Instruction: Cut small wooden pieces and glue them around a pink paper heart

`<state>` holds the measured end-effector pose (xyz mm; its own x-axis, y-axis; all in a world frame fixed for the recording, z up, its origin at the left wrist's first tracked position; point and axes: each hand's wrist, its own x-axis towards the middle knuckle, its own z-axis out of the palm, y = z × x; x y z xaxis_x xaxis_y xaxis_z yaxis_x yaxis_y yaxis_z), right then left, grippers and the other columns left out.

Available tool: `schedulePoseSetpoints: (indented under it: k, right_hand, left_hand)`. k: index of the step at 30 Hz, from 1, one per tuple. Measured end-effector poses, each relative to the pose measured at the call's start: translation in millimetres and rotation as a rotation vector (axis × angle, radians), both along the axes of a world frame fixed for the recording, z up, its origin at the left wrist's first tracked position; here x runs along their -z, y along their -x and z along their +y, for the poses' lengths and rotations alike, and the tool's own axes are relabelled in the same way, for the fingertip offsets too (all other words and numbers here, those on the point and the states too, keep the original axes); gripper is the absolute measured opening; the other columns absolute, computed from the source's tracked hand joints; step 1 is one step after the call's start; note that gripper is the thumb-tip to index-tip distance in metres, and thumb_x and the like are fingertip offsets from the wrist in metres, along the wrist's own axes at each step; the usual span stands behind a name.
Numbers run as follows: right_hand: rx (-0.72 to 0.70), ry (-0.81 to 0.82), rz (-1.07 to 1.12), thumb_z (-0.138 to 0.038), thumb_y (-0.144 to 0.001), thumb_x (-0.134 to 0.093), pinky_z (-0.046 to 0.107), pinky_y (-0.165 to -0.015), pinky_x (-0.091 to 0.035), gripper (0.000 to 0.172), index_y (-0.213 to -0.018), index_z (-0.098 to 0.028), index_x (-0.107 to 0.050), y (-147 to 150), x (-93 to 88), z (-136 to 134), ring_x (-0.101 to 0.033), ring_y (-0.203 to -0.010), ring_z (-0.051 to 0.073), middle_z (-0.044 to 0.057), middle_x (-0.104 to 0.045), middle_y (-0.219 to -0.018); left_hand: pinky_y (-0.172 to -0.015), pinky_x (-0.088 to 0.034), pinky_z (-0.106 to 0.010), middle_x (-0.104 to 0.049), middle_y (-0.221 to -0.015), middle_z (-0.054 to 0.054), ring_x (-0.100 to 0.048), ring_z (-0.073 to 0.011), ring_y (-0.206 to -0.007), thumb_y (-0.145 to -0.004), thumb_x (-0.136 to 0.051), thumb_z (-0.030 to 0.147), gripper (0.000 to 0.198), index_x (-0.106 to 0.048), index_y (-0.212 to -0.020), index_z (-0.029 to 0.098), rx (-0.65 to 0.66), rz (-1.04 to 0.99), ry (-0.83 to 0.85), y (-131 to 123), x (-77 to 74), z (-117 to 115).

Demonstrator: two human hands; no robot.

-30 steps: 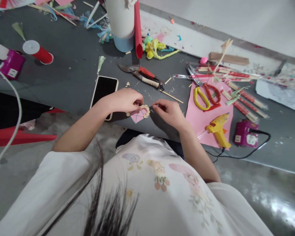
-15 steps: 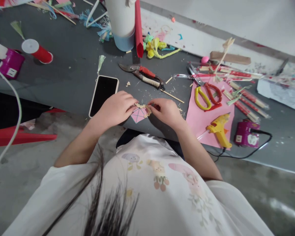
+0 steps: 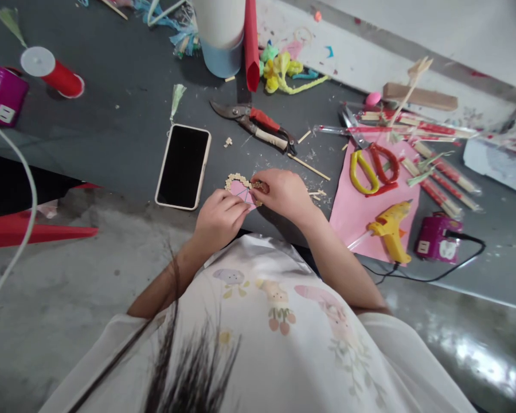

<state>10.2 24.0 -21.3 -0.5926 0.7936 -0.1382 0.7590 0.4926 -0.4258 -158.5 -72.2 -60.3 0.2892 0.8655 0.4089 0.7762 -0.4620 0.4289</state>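
Note:
A small pink paper heart [image 3: 237, 187] with dark ruled lines lies at the table's front edge. Small beige pieces [image 3: 236, 178], like short cut bits of stick, form a bumpy border along its upper side. The fingers of my left hand [image 3: 222, 218], held together, grip the heart's lower left part and cover it. From the right, my right hand [image 3: 281, 195] has thumb and forefinger closed on the row of beige pieces near the heart's top middle. Its palm hides the heart's right side. A phone [image 3: 183, 166] with a tassel lies left of my hands.
Pruning shears [image 3: 262, 126] and a thin stick [image 3: 308, 166] lie beyond my hands. On pink paper [image 3: 341, 201] at right are scissors [image 3: 365, 172] and a yellow glue gun [image 3: 390, 229], its cord running to a purple box [image 3: 438, 238]. Red thread [image 3: 66, 80] stands at left.
My left hand has moved down and right, from the heart's upper left edge to its lower left. The heart has turned, and my right hand has shifted slightly left over it. The view has shifted slightly.

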Motion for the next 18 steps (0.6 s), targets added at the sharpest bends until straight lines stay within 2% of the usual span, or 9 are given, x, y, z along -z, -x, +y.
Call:
schedulePoseSetpoints:
  k: [9, 18]
  right_hand:
    - [-0.038, -0.011, 0.082, -0.027, -0.088, -0.059, 0.029, -0.062, -0.033, 0.017, -0.095, -0.021, -0.073, -5, 6.4, 0, -0.061, -0.073, 0.017, 0.004, -0.072, -0.085]
    - [-0.020, 0.014, 0.102, -0.029, -0.088, -0.061, 0.029, -0.067, -0.039, 0.022, -0.104, -0.020, -0.072, -7, 10.9, 0, -0.066, -0.083, 0.020, 0.006, -0.075, -0.095]
  left_hand:
    - [-0.082, -0.049, -0.035, -0.074, -0.092, -0.002, -0.056, -0.0202, -0.088, -0.090, -0.061, 0.021, 0.012, -0.071, -0.095, 0.019, -0.051, 0.003, 0.017, -2, -0.4, -2]
    - [-0.086, -0.048, -0.037, -0.073, -0.094, -0.004, -0.056, -0.0208, -0.092, -0.092, -0.058, 0.022, 0.015, -0.071, -0.098, 0.019, -0.048, 0.027, 0.082, -1, 0.0, -4]
